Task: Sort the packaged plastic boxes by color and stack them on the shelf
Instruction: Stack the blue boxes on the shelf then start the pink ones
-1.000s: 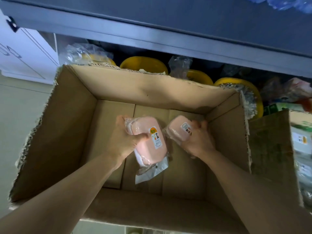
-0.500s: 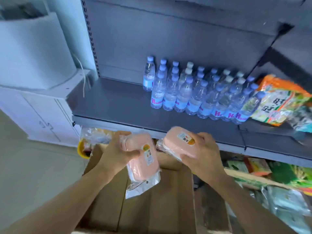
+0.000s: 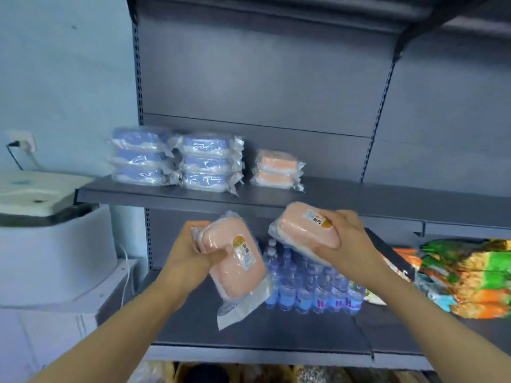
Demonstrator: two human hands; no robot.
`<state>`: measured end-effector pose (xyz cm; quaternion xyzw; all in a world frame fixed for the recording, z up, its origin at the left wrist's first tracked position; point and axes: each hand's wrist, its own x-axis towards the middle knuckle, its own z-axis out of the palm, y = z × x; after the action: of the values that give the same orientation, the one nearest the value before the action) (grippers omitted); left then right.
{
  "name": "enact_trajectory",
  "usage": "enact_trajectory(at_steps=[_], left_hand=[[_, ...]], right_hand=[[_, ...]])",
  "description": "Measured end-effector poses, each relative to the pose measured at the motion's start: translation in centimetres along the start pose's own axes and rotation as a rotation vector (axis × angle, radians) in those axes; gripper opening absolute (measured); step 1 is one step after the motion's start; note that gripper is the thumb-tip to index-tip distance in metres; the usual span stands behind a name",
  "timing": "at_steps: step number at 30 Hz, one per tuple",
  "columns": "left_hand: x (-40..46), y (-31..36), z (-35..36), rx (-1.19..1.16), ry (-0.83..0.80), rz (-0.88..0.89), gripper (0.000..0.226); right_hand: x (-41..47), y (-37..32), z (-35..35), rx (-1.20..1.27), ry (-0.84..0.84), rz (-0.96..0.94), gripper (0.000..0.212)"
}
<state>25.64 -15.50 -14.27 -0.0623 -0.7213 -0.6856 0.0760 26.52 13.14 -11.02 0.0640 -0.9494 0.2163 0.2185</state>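
Observation:
My left hand point(image 3: 190, 252) grips a pink packaged box point(image 3: 235, 264) by its upper end, and the box hangs tilted with its plastic flap down. In my right hand point(image 3: 345, 244) is a second pink packaged box point(image 3: 304, 230), held nearly flat, label up. Both are in front of and just below the upper grey shelf point(image 3: 345, 199). On that shelf stand two stacks of blue packaged boxes point(image 3: 141, 158) point(image 3: 210, 161), three high each, and to their right a stack of two pink packaged boxes point(image 3: 276, 170).
The lower shelf point(image 3: 276, 330) carries a cluster of small water bottles point(image 3: 312, 286) and, at the right, colourful snack bags point(image 3: 467, 277). A white appliance point(image 3: 49, 244) stands left of the shelving. The upper shelf is bare right of the pink stack.
Both hands have lifted the two pink boxes out of the cardboard box and up to the level of the upper shelf. The view has swung up from the box to the shelves.

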Motion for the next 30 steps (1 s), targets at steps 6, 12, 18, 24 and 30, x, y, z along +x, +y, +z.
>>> enact_trajectory(at_steps=[6, 12, 18, 24, 30], left_hand=[[2.8, 4.6, 0.7, -0.051, -0.030, 0.068, 0.034], [4.6, 7.2, 2.3, -0.104, 0.088, 0.097, 0.020], [7.3, 7.4, 4.8, -0.108, 0.269, 0.064, 0.033], [9.3, 6.8, 6.8, -0.088, 0.320, 0.075, 0.020], [11.1, 6.5, 7.9, -0.155, 0.340, 0.037, 0.024]], right_hand=[[7.4, 0.5, -2.1, 0.002, -0.016, -0.077, 0.071], [15.6, 2.5, -1.4, 0.066, -0.138, -0.124, 0.065], [22.5, 4.7, 2.5, 0.091, -0.249, -0.207, 0.065], [25.4, 6.9, 5.0, 0.093, -0.314, -0.262, 0.053], [25.0, 7.2, 5.3, -0.108, -0.177, -0.336, 0.060]])
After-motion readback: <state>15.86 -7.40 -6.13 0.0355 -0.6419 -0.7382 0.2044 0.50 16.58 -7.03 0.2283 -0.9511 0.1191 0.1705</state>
